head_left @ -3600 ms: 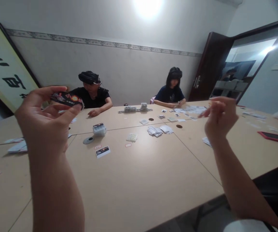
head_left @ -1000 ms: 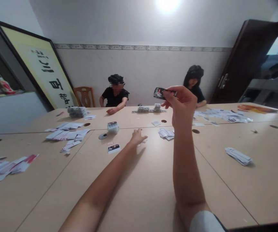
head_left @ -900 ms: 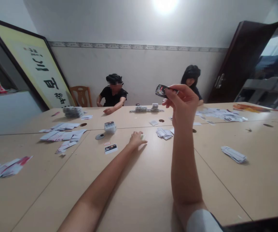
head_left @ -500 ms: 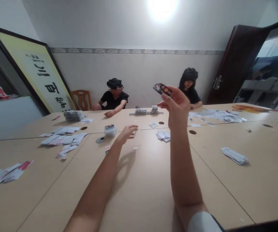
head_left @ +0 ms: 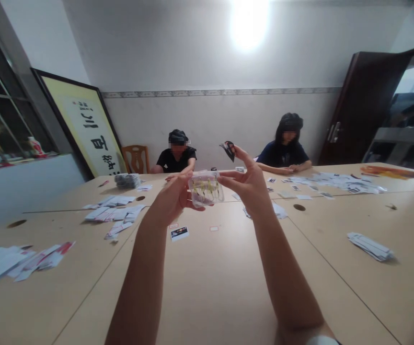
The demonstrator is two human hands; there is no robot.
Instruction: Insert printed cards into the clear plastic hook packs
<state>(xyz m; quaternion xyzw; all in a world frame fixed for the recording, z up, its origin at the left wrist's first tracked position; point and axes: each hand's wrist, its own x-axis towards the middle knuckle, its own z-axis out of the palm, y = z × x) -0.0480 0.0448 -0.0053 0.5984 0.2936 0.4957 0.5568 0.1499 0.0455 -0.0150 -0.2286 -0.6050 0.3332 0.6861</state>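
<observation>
My left hand (head_left: 169,199) grips a small clear plastic box (head_left: 207,188) by its left side, raised above the table. Inside the box show several thin yellowish pieces, too small to name. My right hand (head_left: 252,184) pinches a dark printed card (head_left: 227,150), bent, between its upper fingers, while its thumb and another finger reach the box's right edge. On the table below my left hand lies another dark printed card (head_left: 179,233) with a white border. A small white label with a red edge (head_left: 214,229) is to its right.
White paper slips lie in piles on the left (head_left: 115,213), and a bundle of slips (head_left: 370,247) lies on the right. A stack of packs (head_left: 127,180) stands far left. Two people (head_left: 177,155) (head_left: 284,148) sit across the table (head_left: 214,287), which has round holes (head_left: 299,207).
My left hand, earlier empty over the table, has come up holding the clear box. My right hand has moved lower and left with its card, to the box's edge. The view has shifted left.
</observation>
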